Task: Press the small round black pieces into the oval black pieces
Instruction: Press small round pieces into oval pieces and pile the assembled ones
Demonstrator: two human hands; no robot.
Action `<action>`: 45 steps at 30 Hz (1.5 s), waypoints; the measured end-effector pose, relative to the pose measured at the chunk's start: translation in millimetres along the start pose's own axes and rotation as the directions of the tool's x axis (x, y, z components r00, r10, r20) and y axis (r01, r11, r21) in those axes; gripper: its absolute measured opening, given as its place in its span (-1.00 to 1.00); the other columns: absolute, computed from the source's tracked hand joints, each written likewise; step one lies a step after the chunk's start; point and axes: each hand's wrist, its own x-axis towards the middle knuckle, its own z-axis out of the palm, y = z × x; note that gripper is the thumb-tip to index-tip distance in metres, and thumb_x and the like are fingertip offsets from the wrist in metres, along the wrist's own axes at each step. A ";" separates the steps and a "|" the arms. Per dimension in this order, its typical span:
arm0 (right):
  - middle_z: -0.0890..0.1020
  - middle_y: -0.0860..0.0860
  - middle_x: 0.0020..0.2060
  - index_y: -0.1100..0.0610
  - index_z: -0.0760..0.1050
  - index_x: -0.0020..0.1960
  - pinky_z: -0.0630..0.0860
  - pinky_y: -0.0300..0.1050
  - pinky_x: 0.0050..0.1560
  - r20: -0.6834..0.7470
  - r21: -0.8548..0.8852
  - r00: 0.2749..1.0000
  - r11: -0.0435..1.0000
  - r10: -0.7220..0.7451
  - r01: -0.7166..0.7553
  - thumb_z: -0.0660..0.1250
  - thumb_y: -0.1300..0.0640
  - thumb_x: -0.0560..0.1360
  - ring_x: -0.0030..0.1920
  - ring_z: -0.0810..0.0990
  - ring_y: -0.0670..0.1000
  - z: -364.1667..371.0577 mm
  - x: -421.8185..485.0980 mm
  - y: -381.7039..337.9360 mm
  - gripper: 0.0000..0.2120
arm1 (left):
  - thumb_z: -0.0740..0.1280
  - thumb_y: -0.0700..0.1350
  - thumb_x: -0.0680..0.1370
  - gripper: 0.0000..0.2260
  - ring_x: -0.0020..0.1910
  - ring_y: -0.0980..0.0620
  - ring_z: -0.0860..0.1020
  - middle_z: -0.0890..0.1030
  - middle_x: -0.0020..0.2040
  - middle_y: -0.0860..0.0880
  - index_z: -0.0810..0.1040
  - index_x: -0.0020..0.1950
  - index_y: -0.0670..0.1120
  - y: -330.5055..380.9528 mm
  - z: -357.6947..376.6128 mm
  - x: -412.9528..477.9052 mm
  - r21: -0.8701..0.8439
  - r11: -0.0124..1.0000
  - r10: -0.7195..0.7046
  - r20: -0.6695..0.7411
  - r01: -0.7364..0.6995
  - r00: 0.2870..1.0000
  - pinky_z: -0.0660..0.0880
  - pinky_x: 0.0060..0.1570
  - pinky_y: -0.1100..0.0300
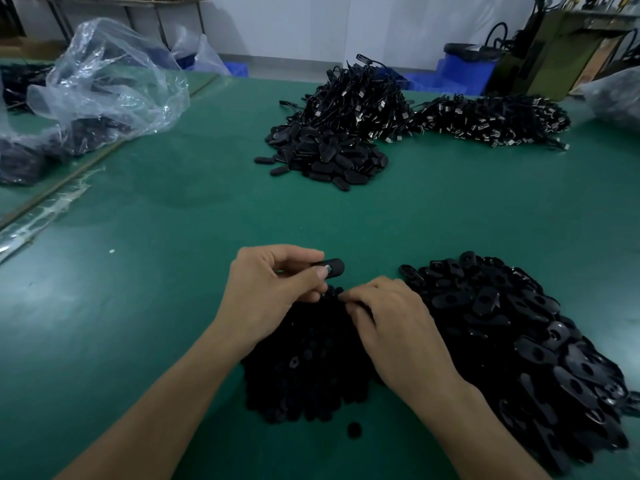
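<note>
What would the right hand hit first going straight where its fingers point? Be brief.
Probably the left hand, whose fingers lie just ahead of the right hand's fingertips; depth is unclear, it could touch the pile of round pieces first.

Counted: one round-piece heap (304,375) at 6 o'clock; two oval-piece heaps, near heap (519,341) at 4 o'clock, far heap (329,157) at 12 o'clock.

The right hand (391,320) covers its own fingers; whether they hold anything is hidden.
</note>
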 end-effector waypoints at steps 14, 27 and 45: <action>0.58 -0.07 0.02 0.01 0.57 0.25 0.41 -0.12 0.14 0.002 0.042 0.997 0.997 -0.071 0.071 0.23 0.19 0.63 0.07 0.49 0.00 -1.6 -1.5 -3.4 -0.73 | 0.43 -0.38 0.51 -0.80 -0.29 0.04 0.71 0.73 -0.27 -0.08 0.70 -0.13 -0.09 1.2 0.9 0.6 0.023 0.999 0.035 -0.029 -0.034 0.999 0.59 -0.29 0.31; 0.62 -0.10 0.04 0.03 0.62 0.11 0.44 -0.04 0.16 0.030 0.012 0.993 0.994 -0.113 0.112 0.27 0.16 0.64 0.11 0.49 -0.02 -2.2 -4.6 -8.6 -0.83 | 0.46 -0.33 0.50 -0.82 -0.28 0.02 0.71 0.72 -0.30 -0.03 0.69 -0.11 -0.04 -1.5 -1.0 2.7 0.103 0.990 0.105 -0.110 -0.094 0.988 0.62 -0.24 0.28; 0.68 -0.09 -0.12 0.10 0.68 0.03 0.42 -0.49 -0.01 -0.245 0.261 0.968 0.959 -0.048 0.114 0.41 0.27 0.56 -0.08 0.59 -0.18 -8.6 -6.4 -1.4 -0.87 | 0.47 -0.30 0.49 -0.72 -0.25 0.07 0.71 0.72 -0.27 0.09 0.69 -0.15 0.12 -1.1 4.9 -4.8 0.284 0.942 0.194 -0.019 -0.181 0.981 0.65 -0.14 0.11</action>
